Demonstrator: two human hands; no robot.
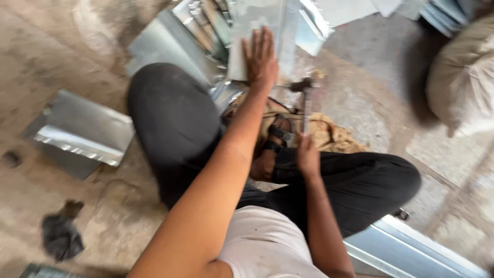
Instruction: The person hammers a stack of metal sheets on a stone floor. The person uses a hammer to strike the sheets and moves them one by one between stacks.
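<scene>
Galvanised sheet metal panel (262, 31) lay flat on the concrete floor (46, 56), just ahead of the seated person's knees. Left hand (261, 61) was spread open, palm pressed down on the panel's near edge. Right hand (307, 154) was closed around the handle of a hammer (307, 98), head raised just right of the panel. Folded sheet offcut (85, 131) lay toward the floor's left edge; dark rag (60, 236) near the lower left corner. Picture blurred.

Dusty bare concrete floor (62, 51), scattered bent metal sheets (82, 131), dark rag (60, 236) at lower left, pale stuffed sack (463, 82) at right, soft daylight, blurred view
</scene>
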